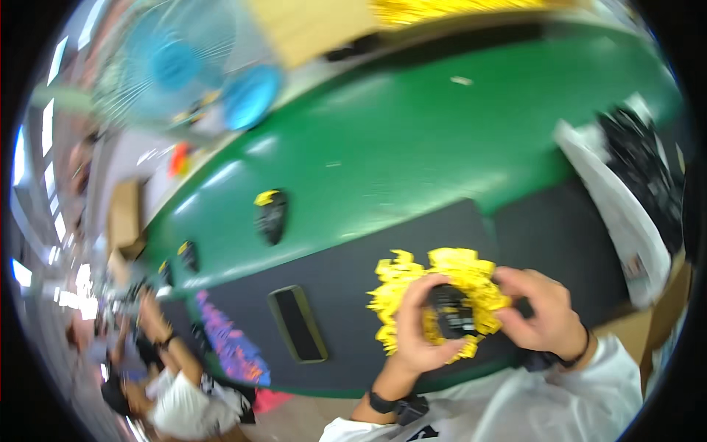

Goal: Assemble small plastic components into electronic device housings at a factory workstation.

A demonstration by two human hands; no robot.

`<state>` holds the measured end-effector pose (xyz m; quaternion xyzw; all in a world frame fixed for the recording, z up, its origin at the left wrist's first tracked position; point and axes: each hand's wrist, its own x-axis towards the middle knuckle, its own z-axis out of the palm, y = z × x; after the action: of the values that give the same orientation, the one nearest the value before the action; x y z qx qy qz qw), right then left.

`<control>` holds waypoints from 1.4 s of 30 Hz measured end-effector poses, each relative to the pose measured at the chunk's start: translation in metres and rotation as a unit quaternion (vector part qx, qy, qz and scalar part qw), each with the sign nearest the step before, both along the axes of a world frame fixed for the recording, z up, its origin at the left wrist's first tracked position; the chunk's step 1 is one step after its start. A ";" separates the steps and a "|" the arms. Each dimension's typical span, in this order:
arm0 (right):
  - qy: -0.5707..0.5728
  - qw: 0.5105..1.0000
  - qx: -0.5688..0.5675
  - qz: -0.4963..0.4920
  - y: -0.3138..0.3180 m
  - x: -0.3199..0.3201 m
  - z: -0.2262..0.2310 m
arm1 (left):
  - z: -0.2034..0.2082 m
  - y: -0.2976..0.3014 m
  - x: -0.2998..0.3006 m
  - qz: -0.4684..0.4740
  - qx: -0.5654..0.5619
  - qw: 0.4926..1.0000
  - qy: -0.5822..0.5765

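My left hand [421, 324] is wrapped round a small black rounded part [451, 311], held above a heap of yellow pieces [398, 280] on the dark mat. The part has pale markings on its face. At the right side of the heap my right hand [541, 313] has its thumb and forefinger curled in toward each other. A yellow piece [501, 301] shows between their tips, its outline blurred into the heap. Left of the heap, a dark phone-like device [297, 324] lies flat on the mat.
A black part with a yellow end [272, 216] lies on the green belt [412, 140], with two similar ones farther left. A white bag of black parts [641, 169] stands at the right. Purple patterned cloth [232, 342], a blue fan [177, 65] and another person [184, 398] are leftward.
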<state>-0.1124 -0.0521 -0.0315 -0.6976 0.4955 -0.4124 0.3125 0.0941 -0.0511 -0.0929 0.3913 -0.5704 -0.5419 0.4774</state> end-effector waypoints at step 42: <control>-0.011 0.988 -0.119 0.093 0.033 0.010 -0.019 | -0.004 0.001 -0.018 0.115 -0.050 0.961 0.246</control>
<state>-0.1022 -0.0195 -0.0506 -0.7683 0.3722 -0.4453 0.2699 0.0763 -0.0501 -0.0968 0.2843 -0.4127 -0.5335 0.6814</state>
